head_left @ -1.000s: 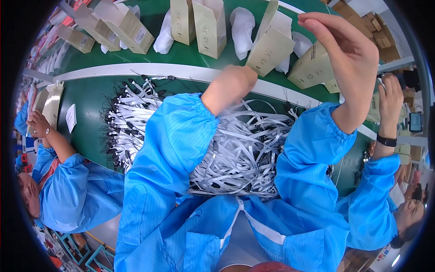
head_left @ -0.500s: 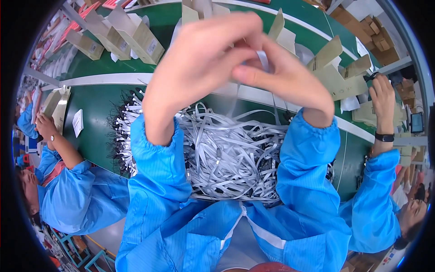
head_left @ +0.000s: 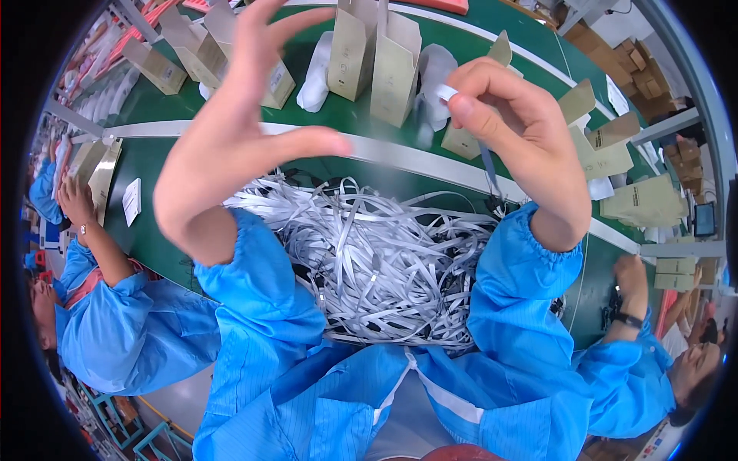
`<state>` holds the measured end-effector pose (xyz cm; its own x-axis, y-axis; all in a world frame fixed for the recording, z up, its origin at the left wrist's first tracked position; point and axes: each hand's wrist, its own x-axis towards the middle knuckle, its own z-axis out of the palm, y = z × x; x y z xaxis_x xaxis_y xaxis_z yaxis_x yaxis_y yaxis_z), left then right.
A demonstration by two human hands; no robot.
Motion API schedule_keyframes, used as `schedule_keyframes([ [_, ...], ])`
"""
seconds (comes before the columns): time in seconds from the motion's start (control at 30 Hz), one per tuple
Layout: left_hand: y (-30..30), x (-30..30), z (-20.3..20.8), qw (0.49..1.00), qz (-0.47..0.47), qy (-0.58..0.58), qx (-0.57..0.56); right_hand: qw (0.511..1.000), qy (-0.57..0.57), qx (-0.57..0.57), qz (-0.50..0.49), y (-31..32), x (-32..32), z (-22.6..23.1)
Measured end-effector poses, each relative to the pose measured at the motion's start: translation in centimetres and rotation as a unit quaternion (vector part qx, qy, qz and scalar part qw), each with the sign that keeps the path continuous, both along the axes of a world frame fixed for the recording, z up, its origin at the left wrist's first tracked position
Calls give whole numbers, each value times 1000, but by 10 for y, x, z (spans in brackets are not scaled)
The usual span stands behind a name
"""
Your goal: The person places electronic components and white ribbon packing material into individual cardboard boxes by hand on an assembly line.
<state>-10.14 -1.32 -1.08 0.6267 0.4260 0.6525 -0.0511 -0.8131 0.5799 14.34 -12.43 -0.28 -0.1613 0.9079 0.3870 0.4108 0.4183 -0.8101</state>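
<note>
My right hand (head_left: pixel 523 123), raised over the right side of the work surface, pinches the end of a white lanyard (head_left: pixel 445 92) between thumb and fingertips. The strap hangs down behind the palm, looking darker in shadow. My left hand (head_left: pixel 238 142) is up on the left, fingers spread and thumb stretched to the right, with nothing in it; its top fingers run near the upper edge. Between my forearms lies a big tangled heap of white lanyards (head_left: pixel 377 261) with small black parts among the straps.
Open beige boxes (head_left: pixel 396 73) stand beyond a pale rail (head_left: pixel 377 151) on the green surface (head_left: pixel 165 173). A plastic-wrapped item (head_left: pixel 315 73) lies beside them. A white card (head_left: pixel 132 201) rests at left. Co-workers in blue sit on both sides, the left one handling a box.
My hands were together above the heap and have moved apart, left hand leftward and opened, right hand rightward with the lanyard. The right co-worker's hand has lowered.
</note>
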Motion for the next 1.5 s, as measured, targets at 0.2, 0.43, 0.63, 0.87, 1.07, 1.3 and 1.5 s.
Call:
schedule_keyframes([
  [0.2, -15, 102, -42, 941, -237, -55, -237, 998, -13, 37, -57, -1, 7, 11],
  [0.43, 29, 92, -25, 834, -393, 268, -280, 968, 157, 37, -193, -20, 34, 23],
  [0.63, -12, 114, -14, 780, -232, -159, -559, 977, 135, -11, -165, -12, 16, 9],
  [0.87, 37, 110, -75, 500, -586, -244, -590, 981, -34, -135, -135, 3, -12, 3],
  [1.07, 10, 99, -44, 831, -386, -140, -376, 951, 1, 196, -239, 9, -29, -5],
  [1.3, -7, 103, -22, 837, -116, -19, -535, 976, 23, 139, -168, 1, -29, -6],
  [1.5, 23, 117, -113, 983, 97, 158, 10, 931, -38, 278, -236, 13, -3, 14],
])
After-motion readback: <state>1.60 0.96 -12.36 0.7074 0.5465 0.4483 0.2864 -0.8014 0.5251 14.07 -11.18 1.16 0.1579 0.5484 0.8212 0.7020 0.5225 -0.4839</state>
